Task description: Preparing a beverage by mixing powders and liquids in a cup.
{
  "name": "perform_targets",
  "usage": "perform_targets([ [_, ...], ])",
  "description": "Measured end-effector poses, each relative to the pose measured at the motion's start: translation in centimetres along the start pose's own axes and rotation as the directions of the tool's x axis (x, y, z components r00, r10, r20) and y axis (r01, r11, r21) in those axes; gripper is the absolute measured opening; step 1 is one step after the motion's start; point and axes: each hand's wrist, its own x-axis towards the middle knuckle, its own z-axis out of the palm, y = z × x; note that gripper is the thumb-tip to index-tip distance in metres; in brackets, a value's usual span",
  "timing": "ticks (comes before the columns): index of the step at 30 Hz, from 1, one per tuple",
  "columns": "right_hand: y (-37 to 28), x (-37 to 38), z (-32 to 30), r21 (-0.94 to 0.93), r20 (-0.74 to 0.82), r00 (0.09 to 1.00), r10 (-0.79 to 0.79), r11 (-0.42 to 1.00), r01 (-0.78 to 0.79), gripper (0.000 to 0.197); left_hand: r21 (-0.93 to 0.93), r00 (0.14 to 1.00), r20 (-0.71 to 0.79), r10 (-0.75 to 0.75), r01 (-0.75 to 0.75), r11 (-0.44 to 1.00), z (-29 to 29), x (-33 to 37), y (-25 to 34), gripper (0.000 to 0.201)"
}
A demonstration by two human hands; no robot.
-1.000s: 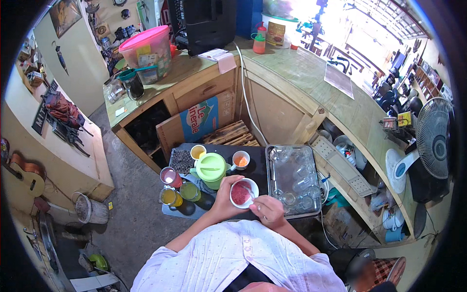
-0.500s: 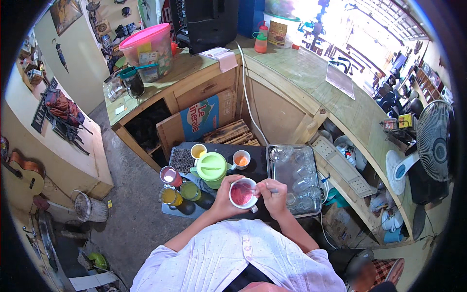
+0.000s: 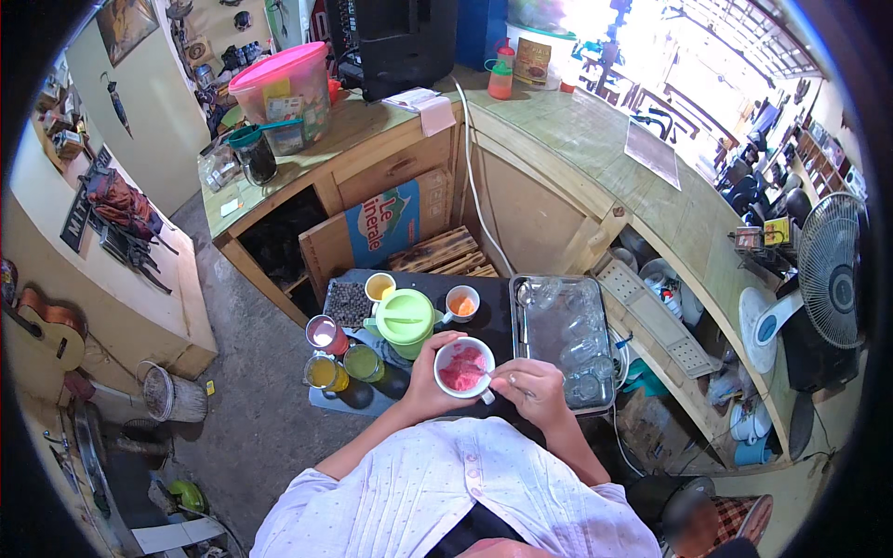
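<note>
My left hand [image 3: 431, 379] is wrapped round a white mug [image 3: 463, 349] in front of my chest; pink, lumpy stuff [image 3: 462, 372] lies inside it. Pinched in my right hand [image 3: 533, 391] is a thin spoon [image 3: 487, 374], dipped in the mug; its handle is mostly hidden by my fingers. Just beyond stands a light green lidded pitcher [image 3: 406, 319]. A white mug with orange contents [image 3: 461, 302] is to its right, and a mug with yellow contents [image 3: 379, 287] behind it. Left of it are a pink-filled glass [image 3: 326, 335], a green-filled glass [image 3: 364, 364] and a yellow-filled glass [image 3: 326, 375].
A metal tray [image 3: 558, 282] of clear glasses sits at the dark table's right end. Small dark round pieces fill a tray [image 3: 347, 306] at its far left. A wooden counter [image 3: 549, 130] curves round beyond, carrying a pink-lidded tub [image 3: 284, 102] and a fan [image 3: 828, 270].
My right hand has turned and lowered at the mug's right side, so the spoon handle that stuck out rightward is now mostly covered. The mug has tilted slightly, showing more inner wall.
</note>
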Motion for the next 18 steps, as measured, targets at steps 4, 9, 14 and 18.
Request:
perform_targets([
  [4,0.0,-0.1,1.3,-0.045,-0.123,0.992,0.019,0.999,-0.025,0.016,0.045,0.996,-0.037,0.086,-0.084,0.995,-0.1,-0.1,0.0,0.094],
  [9,0.5,-1.5,2.6,-0.007,-0.165,0.985,0.051,0.999,-0.053,0.017,0.097,0.992,-0.063,0.113,-0.107,0.99,-0.2,-0.1,0.0,0.093],
  [14,1.5,-3.0,4.6,0.178,-0.26,0.941,0.218,0.968,-0.175,0.011,0.12,0.993,-0.07,0.099,-0.09,0.989,-0.2,-0.3,0.0,0.091],
  [18,1.5,-2.7,5.3,0.177,-0.273,0.941,0.202,0.972,-0.157,0.014,0.15,0.995,-0.058,0.086,-0.076,0.986,-0.2,-0.6,-0.4,0.091],
])
